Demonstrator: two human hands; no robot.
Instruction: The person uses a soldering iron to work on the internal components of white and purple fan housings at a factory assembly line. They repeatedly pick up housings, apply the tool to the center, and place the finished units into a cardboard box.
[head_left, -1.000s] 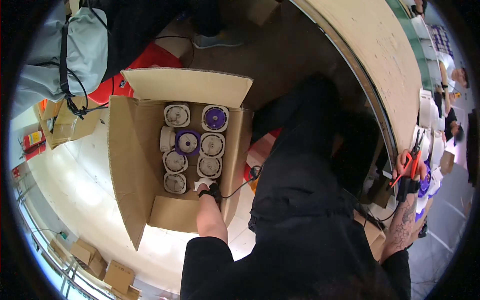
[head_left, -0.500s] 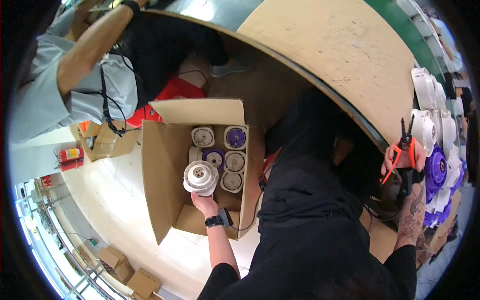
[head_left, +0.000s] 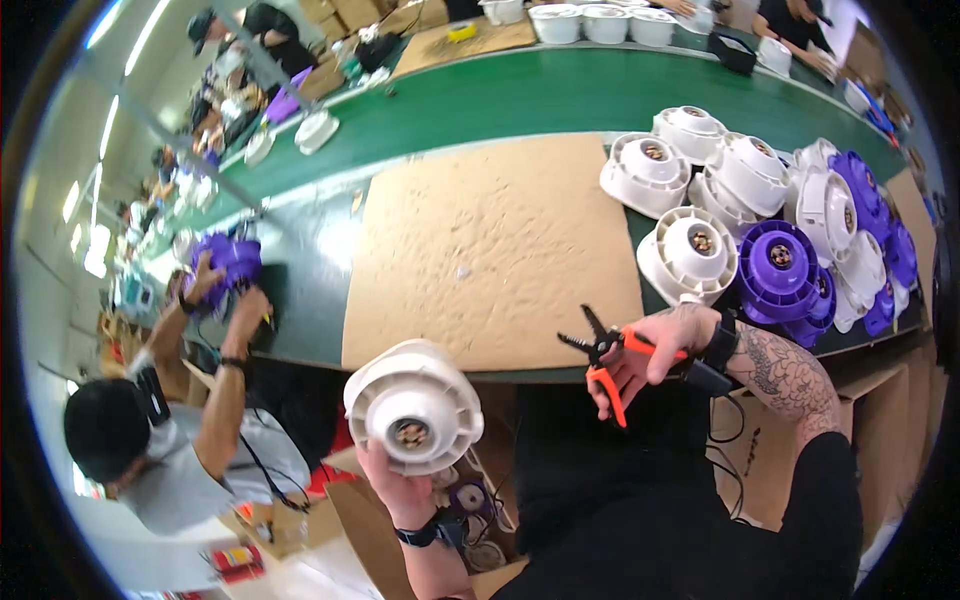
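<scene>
My left hand (head_left: 396, 484) grips a white round plastic housing (head_left: 385, 415) from below. The housing has a ribbed rim, and copper-coloured parts show in its central hole. It is held above the open carton, near the front edge of the table. Over the table's edge, my right hand (head_left: 652, 345) has a pair of orange-handled pliers (head_left: 604, 352) lying in it. Their black jaws are spread and point left, and the handles stand apart. Close beyond that hand, several white housings (head_left: 690, 255) and purple housings (head_left: 778, 265) are piled up.
A worn cardboard sheet (head_left: 480, 250) lies on the dark table. Below my left hand, the open carton (head_left: 375, 535) holds more housings. To the left, a co-worker (head_left: 190, 450) handles a purple housing (head_left: 228, 260). A green conveyor belt (head_left: 480, 95) runs behind, with white tubs (head_left: 605, 25) beyond it.
The view has swung up from the carton to the table. My left hand has lifted the white housing out of the carton. My right hand has the pliers turned from pointing up to pointing left.
</scene>
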